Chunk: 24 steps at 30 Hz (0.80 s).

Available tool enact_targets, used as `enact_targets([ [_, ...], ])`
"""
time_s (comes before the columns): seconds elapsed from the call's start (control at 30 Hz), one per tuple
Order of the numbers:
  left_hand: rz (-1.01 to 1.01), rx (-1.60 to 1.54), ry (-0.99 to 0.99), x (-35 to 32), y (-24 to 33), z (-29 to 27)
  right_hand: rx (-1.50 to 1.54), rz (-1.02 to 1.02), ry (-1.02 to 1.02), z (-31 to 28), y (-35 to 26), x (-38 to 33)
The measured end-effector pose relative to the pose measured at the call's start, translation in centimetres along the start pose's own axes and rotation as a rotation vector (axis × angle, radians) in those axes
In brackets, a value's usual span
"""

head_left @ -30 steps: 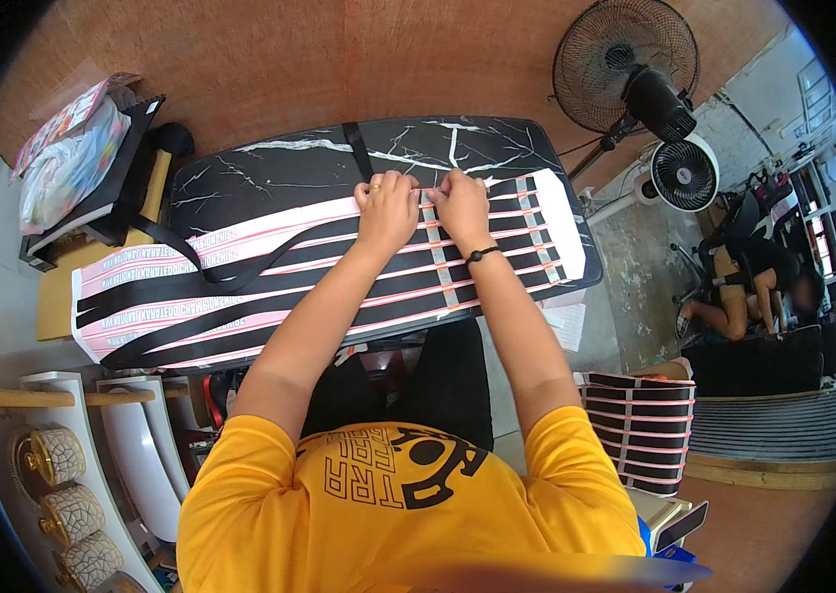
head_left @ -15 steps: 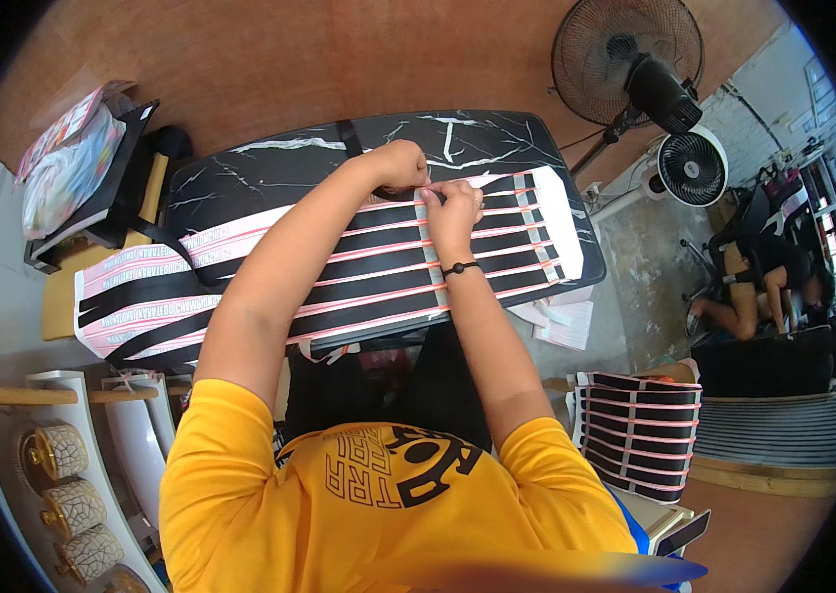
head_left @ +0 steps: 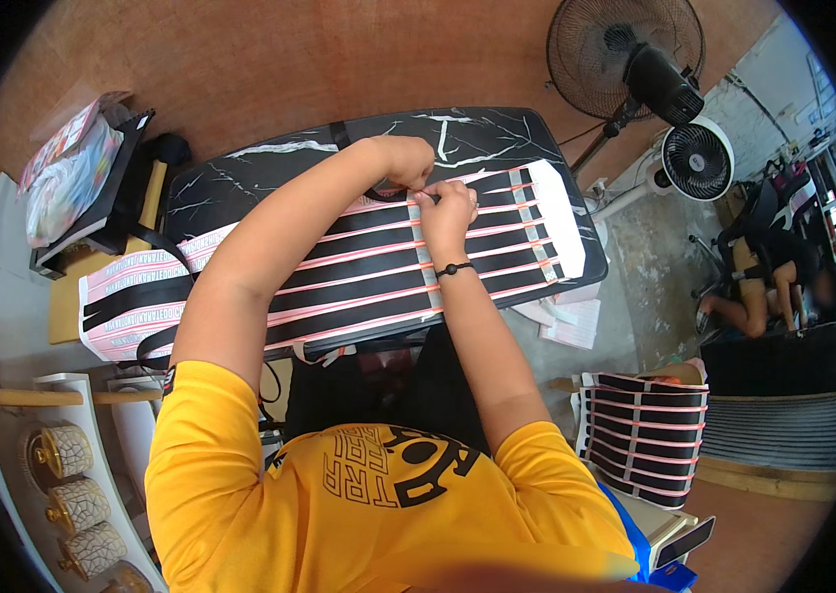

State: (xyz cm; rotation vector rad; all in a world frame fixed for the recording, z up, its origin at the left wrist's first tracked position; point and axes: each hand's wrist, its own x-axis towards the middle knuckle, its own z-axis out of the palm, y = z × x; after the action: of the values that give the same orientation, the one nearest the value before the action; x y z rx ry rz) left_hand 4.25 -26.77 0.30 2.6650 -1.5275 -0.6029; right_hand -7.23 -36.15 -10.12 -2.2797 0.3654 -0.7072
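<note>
Right hand [head_left: 449, 211] pinches narrowly, apparently on a black strip [head_left: 373, 217] at the grey cross-strip [head_left: 425, 247]; left hand's [head_left: 406, 161] grip undeterminable; strip-handling step seemingly calls for steady alignment

Long printed sheet [head_left: 568, 229], white and pink, flat and slanted across black marbled table [head_left: 482, 127]; right end plain white. Black bands [head_left: 368, 263] run lengthwise, roughly parallel, pink lines between; grey strips [head_left: 425, 249] cross them. Farthest band partly hidden
</note>
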Motion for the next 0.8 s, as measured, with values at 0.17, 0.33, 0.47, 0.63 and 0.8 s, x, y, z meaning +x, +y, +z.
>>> enact_targets([
  [0.17,-0.029,-0.043,-0.007,-1.1,1.1,-0.1,-0.023,-0.012,0.024,0.0,0.0,-0.1],
  [0.33,-0.060,-0.042,-0.017,-1.5,1.8,-0.3,0.008,-0.004,-0.002,-0.1,0.0,0.0],
  [0.47,-0.055,-0.100,-0.024,-1.5,1.1,-0.3,0.022,0.012,-0.008,-0.2,-0.2,0.0],
  [0.63,-0.046,-0.110,-0.055,-0.8,0.3,-0.3,0.027,0.011,-0.010,-0.2,-0.3,0.0],
  [0.8,-0.065,-0.042,-0.070,-0.2,0.5,-0.2,0.006,0.000,-0.009,-0.2,-0.1,0.0],
])
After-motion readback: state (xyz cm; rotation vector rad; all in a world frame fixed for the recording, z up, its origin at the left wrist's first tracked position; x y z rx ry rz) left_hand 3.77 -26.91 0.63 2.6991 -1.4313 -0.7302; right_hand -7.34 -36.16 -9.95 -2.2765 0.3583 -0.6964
